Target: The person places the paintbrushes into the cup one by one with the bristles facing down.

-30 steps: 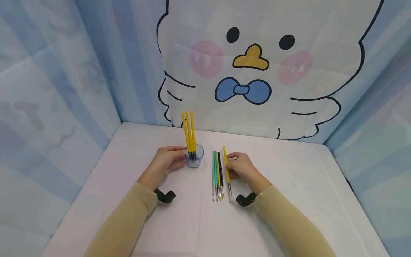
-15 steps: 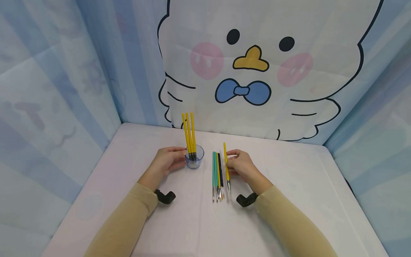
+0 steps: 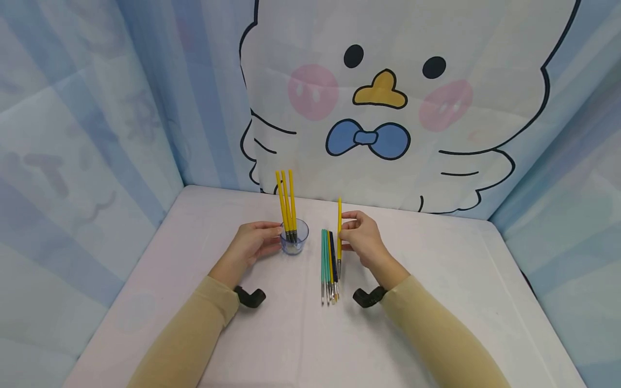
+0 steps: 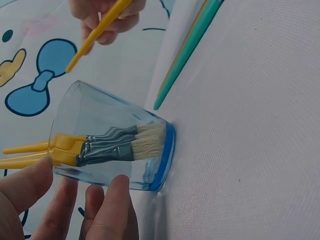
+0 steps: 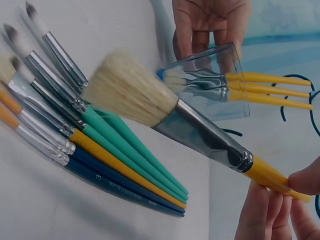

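My right hand [image 3: 361, 237] pinches a yellow-handled paintbrush [image 5: 130, 92] between thumb and fingers. Its broad pale bristles point down toward me in the head view, lifted off the table. On the left, my left hand [image 3: 254, 240] holds the side of a clear bluish plastic cup [image 4: 100, 110], thumb at the rim and fingers along the wall. Three yellow-handled brushes [image 3: 286, 202] lean in that cup, bristles down. Between cup and right hand lies a row of thinner paintbrushes [image 5: 125, 160] with teal, yellow and dark blue handles.
A pale cloth covers the table [image 3: 271, 334]. Behind it hangs a curtain [image 3: 388, 178] printed with a cartoon bird, and striped blue-white fabric encloses both sides. Each wrist carries a black mount [image 3: 249, 297].
My right hand has raised the yellow-handled brush off the table and moved it slightly away from me, beside the row. My left hand and the cup have stayed put.
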Available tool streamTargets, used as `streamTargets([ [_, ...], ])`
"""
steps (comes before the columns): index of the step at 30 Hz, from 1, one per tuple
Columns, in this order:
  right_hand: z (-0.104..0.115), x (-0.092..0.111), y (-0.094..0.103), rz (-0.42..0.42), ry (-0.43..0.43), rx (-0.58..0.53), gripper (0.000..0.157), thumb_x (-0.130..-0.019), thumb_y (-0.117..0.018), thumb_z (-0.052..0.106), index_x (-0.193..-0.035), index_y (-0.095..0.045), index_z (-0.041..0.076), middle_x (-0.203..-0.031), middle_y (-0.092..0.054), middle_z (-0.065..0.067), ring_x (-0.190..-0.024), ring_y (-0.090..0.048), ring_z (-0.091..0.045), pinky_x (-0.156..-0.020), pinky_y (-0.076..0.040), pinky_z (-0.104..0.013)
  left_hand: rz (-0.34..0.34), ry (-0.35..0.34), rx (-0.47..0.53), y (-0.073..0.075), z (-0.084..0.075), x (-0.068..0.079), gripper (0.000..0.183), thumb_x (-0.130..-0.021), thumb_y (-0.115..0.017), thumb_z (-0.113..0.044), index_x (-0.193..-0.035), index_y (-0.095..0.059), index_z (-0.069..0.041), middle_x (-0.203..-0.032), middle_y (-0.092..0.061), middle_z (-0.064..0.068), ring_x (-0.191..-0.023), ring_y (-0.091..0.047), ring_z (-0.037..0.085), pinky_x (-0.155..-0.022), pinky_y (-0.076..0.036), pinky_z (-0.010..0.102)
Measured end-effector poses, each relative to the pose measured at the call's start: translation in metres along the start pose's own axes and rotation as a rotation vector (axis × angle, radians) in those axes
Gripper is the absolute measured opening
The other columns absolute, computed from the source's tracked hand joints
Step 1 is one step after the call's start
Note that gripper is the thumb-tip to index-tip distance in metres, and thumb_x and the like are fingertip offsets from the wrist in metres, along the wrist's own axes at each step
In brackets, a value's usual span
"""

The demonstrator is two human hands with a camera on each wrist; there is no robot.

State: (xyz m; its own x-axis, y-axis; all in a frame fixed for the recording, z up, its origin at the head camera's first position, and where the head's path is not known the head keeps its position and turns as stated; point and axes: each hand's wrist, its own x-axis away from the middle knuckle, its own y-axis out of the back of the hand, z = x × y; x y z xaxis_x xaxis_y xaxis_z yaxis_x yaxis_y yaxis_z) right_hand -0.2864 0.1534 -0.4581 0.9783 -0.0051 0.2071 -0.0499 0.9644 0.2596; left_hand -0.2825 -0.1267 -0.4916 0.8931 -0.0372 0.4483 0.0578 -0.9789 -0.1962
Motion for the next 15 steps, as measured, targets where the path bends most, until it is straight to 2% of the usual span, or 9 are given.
streamTargets([
  [9,0.013,-0.001,-0.007,-0.036,0.119,-0.007,0.049,-0.093,-0.066,-0.003,-0.14,-0.061,0.01,-0.104,-0.059,-0.007,-0.087,-0.063,-0.021,-0.074,-0.069,-0.035,-0.006,0.006,0.003,0.001,0.002,-0.003,0.037,-0.097,-0.081,-0.012,-0.132,-0.072,-0.004,-0.118,-0.074,0.008,-0.099,-0.074,0.02,-0.098,-0.067,0.04],
  [15,0.023,-0.003,-0.009,-0.028,0.222,-0.028,0.05,-0.092,-0.063,-0.006,-0.14,-0.061,0.008,-0.105,-0.06,-0.008,-0.084,-0.068,-0.017,-0.072,-0.069,-0.032,-0.006,0.012,-0.004,0.001,0.002,-0.004,0.038,-0.097,-0.082,-0.014,-0.132,-0.072,-0.005,-0.123,-0.073,0.009,-0.103,-0.073,0.021,-0.1,-0.066,0.04],
])
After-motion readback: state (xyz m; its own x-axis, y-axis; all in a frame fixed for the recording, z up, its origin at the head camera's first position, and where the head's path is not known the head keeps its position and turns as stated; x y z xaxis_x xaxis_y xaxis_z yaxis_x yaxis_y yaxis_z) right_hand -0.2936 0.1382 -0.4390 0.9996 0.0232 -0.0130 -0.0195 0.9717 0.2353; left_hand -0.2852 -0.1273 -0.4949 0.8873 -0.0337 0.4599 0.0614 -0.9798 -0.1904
